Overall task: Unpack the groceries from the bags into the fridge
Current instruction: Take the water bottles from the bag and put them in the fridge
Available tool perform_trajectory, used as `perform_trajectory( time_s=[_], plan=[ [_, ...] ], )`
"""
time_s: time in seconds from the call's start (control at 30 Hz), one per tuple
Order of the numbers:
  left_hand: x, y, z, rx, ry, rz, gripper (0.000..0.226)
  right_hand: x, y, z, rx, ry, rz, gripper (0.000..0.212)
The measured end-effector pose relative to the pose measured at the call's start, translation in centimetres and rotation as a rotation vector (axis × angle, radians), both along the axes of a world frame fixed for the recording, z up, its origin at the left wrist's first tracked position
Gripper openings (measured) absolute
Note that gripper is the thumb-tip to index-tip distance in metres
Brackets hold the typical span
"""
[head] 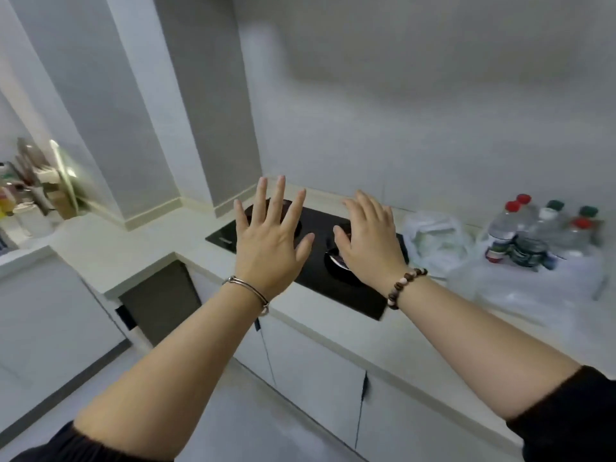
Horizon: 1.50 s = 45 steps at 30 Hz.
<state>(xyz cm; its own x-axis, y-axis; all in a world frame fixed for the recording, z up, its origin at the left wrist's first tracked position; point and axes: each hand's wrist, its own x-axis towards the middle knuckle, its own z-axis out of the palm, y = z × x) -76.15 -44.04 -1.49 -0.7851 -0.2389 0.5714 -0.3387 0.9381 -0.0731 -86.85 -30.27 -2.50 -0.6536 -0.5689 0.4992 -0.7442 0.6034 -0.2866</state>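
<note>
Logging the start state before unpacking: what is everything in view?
bottles: about six, clear with red or green caps, counter far right
plastic bag: one, white, right of the cooktop
cooktop: one, black, set in the counter
counter: one, cream, L-shaped
kitchen clutter: count unclear, blurred, far left
left hand: one, fingers spread, silver bangle, over cooktop
right hand: one, fingers spread, bead bracelet, over cooktop

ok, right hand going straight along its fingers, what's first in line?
Probably the wall behind the black hob. The right hand is open, with nothing between. Depth unclear.
</note>
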Motion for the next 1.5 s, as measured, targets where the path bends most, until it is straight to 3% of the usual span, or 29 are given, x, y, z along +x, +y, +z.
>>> perform_trajectory(
  time_s=[0.43,0.6,0.9,1.17,1.37,1.5],
  plan=[
    [-19.3,11.0,-7.3,0.237,-0.132,-0.292,0.067,-14.0,12.8,-6.9,0.019,-0.163,-0.333,0.048],
    [-25.0,11.2,-9.0,0.310,-0.165,-0.367,0.065,-18.5,13.4,-8.4,0.053,-0.239,-0.428,0.052],
    [-37.1,9.6,-8.7,0.413,-0.225,-0.522,0.066,-27.5,12.3,-7.2,0.146,-0.202,-0.540,0.056],
    [-45.8,15.2,-10.3,0.559,-0.324,-0.629,0.061,-34.6,16.7,-7.0,0.171,-0.196,-0.622,0.059],
    [-51.0,20.5,-12.3,0.619,-0.492,-0.684,0.052,-40.7,21.8,-7.8,0.396,-0.177,-0.758,0.055],
    [-53.9,23.2,-12.7,0.766,-0.510,-0.685,0.063,-43.1,24.5,-8.9,0.550,-0.287,-0.802,0.044]
  ],
)
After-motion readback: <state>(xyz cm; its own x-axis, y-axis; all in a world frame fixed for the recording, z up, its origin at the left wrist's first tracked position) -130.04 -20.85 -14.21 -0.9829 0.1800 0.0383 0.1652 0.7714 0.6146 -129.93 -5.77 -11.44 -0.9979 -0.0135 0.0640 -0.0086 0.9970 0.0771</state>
